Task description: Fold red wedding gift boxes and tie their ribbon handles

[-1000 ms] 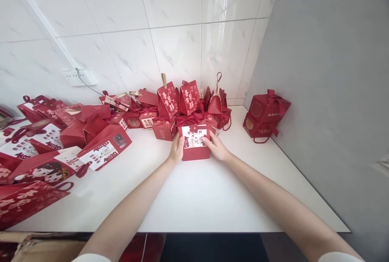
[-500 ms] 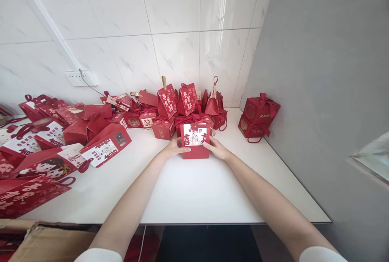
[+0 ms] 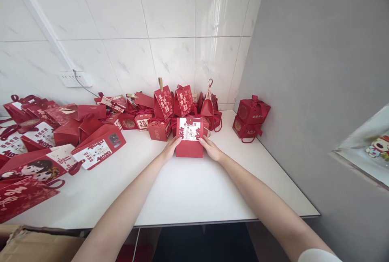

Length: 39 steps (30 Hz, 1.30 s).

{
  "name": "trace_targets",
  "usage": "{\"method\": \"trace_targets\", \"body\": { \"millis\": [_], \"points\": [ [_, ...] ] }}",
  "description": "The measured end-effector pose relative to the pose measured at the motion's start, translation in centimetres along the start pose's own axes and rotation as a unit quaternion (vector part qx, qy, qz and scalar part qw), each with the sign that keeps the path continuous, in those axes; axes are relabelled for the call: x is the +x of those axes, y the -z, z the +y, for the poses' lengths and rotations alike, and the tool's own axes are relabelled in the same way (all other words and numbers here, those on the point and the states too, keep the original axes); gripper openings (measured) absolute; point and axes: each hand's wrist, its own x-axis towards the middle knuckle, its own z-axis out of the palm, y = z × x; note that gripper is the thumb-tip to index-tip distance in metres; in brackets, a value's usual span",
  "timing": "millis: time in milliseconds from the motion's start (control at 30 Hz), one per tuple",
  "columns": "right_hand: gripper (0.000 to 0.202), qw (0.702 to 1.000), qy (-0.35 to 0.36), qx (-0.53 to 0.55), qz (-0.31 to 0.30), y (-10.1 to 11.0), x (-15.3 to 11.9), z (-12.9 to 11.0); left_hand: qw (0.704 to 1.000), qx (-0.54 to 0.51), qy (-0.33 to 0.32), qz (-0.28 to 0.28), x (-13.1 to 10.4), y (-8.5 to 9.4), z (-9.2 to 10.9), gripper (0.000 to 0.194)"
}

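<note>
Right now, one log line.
left hand: holds left side of white-paneled box | right hand: holds its right side | stacked boxes: near grey wall

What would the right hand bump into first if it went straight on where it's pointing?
Probably the red box with the white picture panel: the right hand is right at its side. Exactly how its hidden fingers point, I can't tell.

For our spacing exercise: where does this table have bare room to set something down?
Free: the white tabletop between the forearms, before the held box; also left forearm to box heap, and right forearm to grey wall. Crowded: left end and back edge.
</note>
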Motion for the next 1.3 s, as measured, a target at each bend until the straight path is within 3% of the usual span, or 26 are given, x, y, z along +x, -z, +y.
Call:
{"method": "trace_targets", "body": {
  "millis": [133, 333, 400, 533, 633, 800, 967, 1033, 1300],
  "points": [
    [0.055, 0.998, 0.013, -0.039, 0.041, -0.1, -0.1, -0.5, 0.999, 0.034, -0.01, 0.02, 0.0, -0.2, -0.1, 0.063],
    [0.05, 0.991, 0.037, 0.025, 0.125, -1.5, -0.5, -1.1, 0.985, -0.067, -0.004, 0.157, -1.1, -3.2, 0.3, 0.055],
    [0.051, 0.991, 0.04, 0.086, 0.099, -1.9, -0.5, -1.2, 0.984, -0.08, -0.008, 0.161, -1.1, -3.5, 0.2, 0.054],
    [0.062, 0.985, -0.043, 0.147, -0.079, -1.6, -0.4, -1.4, 0.982, -0.093, 0.005, 0.165, 0.0, -2.4, -0.5, 0.058],
    [0.065, 0.972, -0.089, 0.168, -0.135, -0.8, -0.2, -1.3, 0.983, -0.105, 0.031, 0.145, 0.7, -1.8, -0.9, 0.063],
    [0.062, 0.968, -0.075, 0.214, -0.107, -0.1, -0.2, -0.6, 0.991, -0.077, 0.049, 0.1, 0.8, -1.5, -0.1, 0.067],
    [0.057, 0.968, -0.082, 0.199, -0.128, 0.6, -0.2, -0.7, 0.978, -0.08, 0.174, -0.084, 0.3, -0.5, 0.8, 0.08],
    [0.055, 0.968, -0.085, 0.192, -0.139, 0.7, -0.2, -0.9, 0.966, -0.091, 0.209, -0.121, 0.1, -0.2, 0.9, 0.086],
    [0.056, 0.972, -0.09, 0.164, -0.141, 0.6, -0.4, -1.1, 0.968, -0.08, 0.2, -0.129, 0.0, 0.0, 0.4, 0.089]
  ]
}}
